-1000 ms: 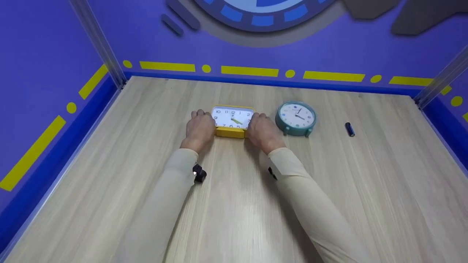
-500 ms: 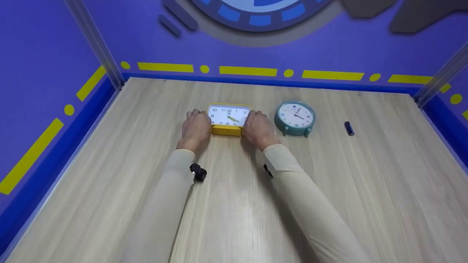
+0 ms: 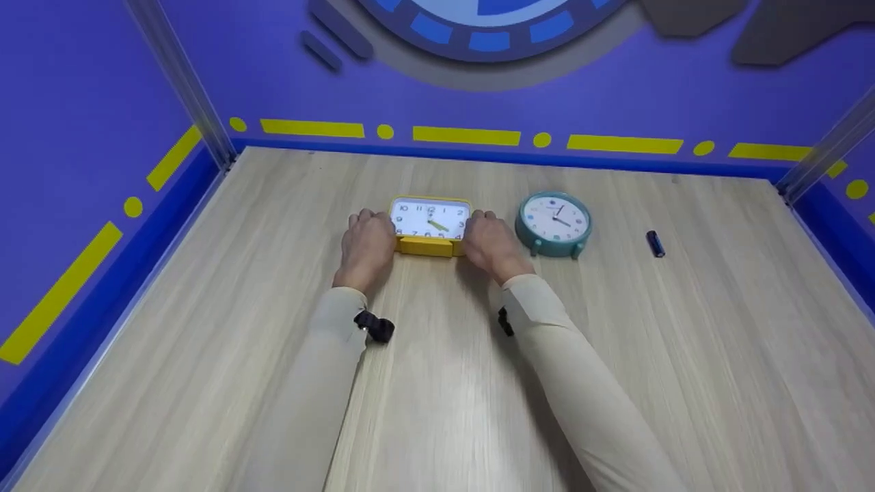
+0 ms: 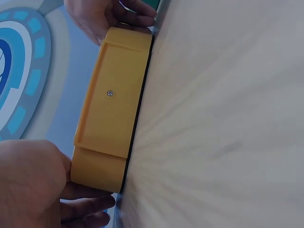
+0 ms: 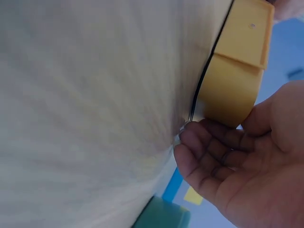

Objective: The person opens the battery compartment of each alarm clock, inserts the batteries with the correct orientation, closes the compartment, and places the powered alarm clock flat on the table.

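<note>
Leftward shift of the yellow clock (image 3: 429, 217) was slight: it and the left hand (image 3: 367, 247) stood a little farther from the teal clock (image 3: 555, 217) than one second earlier, while the right hand (image 3: 495, 242) appeared slightly farther out from the dial than half a second earlier. Judged from this, a small position adjustment was in hand and the contact on the right may have been easing. The yellow clock lay dial up on the desk (image 3: 424, 396), between the hands, its black rear edge along the surface and its screwed lower face toward the person. Left fingers (image 4: 90, 205) were curled about its left end, with the thumb against the near corner; right fingers (image 5: 192, 142) were loosely curled at the opposite end, spaced by no more than the clock's depth. Grip force could not be determined. To the right of the right hand, the teal clock rested dial up, feet toward the person; a small dark cylinder (image 3: 655, 243), apparently a battery, lay farther right. The desk surface was pale wood grain. Blue wall panels (image 3: 307, 82) with yellow dashes enclosed it, joined by metal corner posts (image 3: 188, 96).
</note>
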Tool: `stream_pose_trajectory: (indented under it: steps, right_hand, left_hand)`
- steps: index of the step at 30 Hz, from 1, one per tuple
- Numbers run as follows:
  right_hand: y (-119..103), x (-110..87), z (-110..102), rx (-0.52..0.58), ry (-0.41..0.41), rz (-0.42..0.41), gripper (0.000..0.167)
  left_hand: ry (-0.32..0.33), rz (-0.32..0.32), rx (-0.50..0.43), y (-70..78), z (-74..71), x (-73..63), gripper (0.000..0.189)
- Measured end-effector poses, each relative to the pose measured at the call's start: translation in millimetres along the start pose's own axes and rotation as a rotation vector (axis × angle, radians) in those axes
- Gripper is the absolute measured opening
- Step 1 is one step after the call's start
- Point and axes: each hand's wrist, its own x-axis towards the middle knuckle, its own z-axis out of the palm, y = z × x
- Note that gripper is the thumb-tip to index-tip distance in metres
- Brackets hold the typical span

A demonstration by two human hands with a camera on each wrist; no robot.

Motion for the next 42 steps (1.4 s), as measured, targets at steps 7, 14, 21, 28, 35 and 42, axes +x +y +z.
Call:
stream_pose_trajectory:
  steps: [7, 14, 21, 28, 35, 42]
  right_hand:
    - [8, -2.0, -4, 0.143, -0.024, 0.001, 0.054]
    - [12, -11.8, -4, 0.234, -0.029, -0.001, 0.06]
    - [13, -21.9, -2, 0.28, -0.02, 0.007, 0.055]
    - [15, -27.9, -2, 0.307, -0.024, 0.007, 0.062]
    - [17, -31.7, -8, 0.314, -0.065, 0.028, 0.062]
    - [23, -36.9, -12, 0.304, -0.049, 0.037, 0.044]
  left_hand:
    - [-0.001, -0.016, -0.021, 0.8, -0.3, 0.1, 0.039]
    - [-0.012, -0.028, -0.042, -0.9, -0.8, -2.2, 0.041]
    - [0.007, -0.023, -0.067, -0.8, -1.8, -3.4, 0.042]
    - [0.024, -0.063, -0.232, 0.1, -5.4, -5.4, 0.048]
    - [0.152, -0.049, -0.299, 6.7, -18.4, -10.9, 0.047]
    - [0.261, 0.05, -0.322, 31.8, -30.5, -22.2, 0.039]
